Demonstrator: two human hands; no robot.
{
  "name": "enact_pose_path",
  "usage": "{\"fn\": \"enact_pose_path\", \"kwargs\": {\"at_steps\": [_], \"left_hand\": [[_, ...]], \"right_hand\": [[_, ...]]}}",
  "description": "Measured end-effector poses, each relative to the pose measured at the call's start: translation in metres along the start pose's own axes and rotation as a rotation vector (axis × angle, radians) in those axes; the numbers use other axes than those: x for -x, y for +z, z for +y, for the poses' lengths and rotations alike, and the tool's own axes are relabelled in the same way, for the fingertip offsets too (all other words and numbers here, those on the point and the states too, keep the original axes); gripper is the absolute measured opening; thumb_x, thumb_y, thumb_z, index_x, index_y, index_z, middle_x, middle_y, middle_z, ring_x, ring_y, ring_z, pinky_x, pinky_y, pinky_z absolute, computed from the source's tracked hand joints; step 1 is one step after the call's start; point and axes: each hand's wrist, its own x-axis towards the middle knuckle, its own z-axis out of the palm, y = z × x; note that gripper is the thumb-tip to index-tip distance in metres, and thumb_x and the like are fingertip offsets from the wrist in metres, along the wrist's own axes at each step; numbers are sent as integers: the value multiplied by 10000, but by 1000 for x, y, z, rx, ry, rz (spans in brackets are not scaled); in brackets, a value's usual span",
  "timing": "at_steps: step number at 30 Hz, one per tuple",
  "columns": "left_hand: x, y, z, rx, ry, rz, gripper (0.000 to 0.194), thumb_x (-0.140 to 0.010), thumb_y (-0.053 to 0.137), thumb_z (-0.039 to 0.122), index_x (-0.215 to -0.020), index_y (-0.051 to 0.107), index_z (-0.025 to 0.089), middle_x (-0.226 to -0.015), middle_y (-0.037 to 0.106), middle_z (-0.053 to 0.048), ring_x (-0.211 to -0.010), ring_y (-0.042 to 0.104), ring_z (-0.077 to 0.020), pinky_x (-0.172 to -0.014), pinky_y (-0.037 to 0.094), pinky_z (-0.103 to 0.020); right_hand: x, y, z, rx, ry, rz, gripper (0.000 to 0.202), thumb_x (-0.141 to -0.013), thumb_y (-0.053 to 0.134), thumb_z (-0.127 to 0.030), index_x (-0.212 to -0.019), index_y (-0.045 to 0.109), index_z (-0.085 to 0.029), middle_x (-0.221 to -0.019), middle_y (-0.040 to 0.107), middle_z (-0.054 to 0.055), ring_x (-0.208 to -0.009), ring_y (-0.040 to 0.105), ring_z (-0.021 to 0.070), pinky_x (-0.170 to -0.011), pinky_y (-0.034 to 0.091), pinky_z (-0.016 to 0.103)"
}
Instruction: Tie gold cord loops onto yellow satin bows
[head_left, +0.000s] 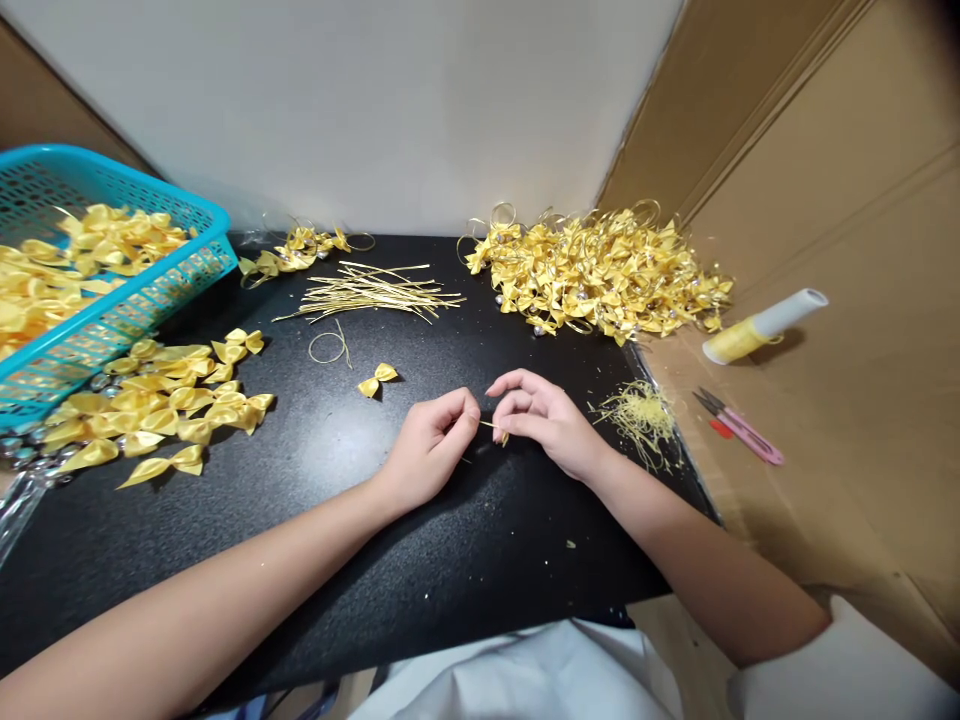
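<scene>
Near the middle of the black table point(315, 560), a short stretch of gold cord point(487, 424) runs between my two hands. My left hand point(431, 445) is closed, thumb pressed over the cord on the forefinger. Thumb and fingertips of my right hand point(551, 420) pinch the cord's other end, with the forefinger raised. Most of the cord is hidden by the fingers. Just beyond my left hand lies a single yellow ribbon bow point(377, 379). Behind it are a thin looped cord point(328, 347) and a bundle of straight gold cords point(375, 292).
A turquoise basket point(127, 310) of yellow bows stands left, with loose bows point(169, 400) before it. Finished-looking looped bows point(592, 270) are heaped at back right. Cord scraps point(641, 420), pink-handled snips point(742, 430) and a thread tube point(765, 327) lie right; cardboard walls it.
</scene>
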Motion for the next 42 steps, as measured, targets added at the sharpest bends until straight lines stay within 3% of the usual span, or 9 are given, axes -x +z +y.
{"fn": "enact_pose_path", "kwargs": {"at_steps": [12,16,19,25,30,42], "left_hand": [[0,-1,-2,24,-22,35,283,-905,406,318,-650,410,194,-585,371,44,-559,355,-114,-547,314,-244],[3,-2,-1,-86,188,220,99,-849,492,288,-859,510,191,-856,520,-30,-802,497,-176,-736,420,-311],[6,-2,2,-367,323,320,127,-763,613,295,-806,544,198,-894,506,-47,-889,490,-220,-834,394,-381],[9,4,4,-619,360,306,156,-780,663,358,-771,643,204,-956,532,-67,-964,492,-255,-902,339,-430],[10,4,1,-697,421,285,115,-861,583,257,-784,634,188,-961,553,-78,-957,483,-245,-875,338,-413],[7,3,2,-571,361,265,137,-864,542,201,-732,573,180,-874,514,-44,-878,487,-207,-807,363,-378]], "right_hand": [[-1,-2,-1,15,19,15,242,-706,661,-195,-920,548,-208,-621,629,-61,-578,580,103,-626,483,269],[-1,-1,3,44,-27,97,238,-737,667,-242,-931,532,-214,-656,637,-51,-625,609,113,-657,492,281],[-1,2,6,83,-83,167,222,-757,656,-251,-929,523,-212,-684,643,-42,-667,631,115,-697,496,286],[4,10,9,235,-191,240,165,-791,623,-231,-923,525,-213,-735,640,-24,-707,642,125,-693,496,283],[5,12,11,334,-248,290,126,-802,612,-211,-908,546,-209,-732,622,-25,-699,628,123,-697,494,277],[1,8,9,140,-164,308,160,-757,664,-256,-860,551,-209,-714,652,-19,-685,615,123,-673,449,281]]}}
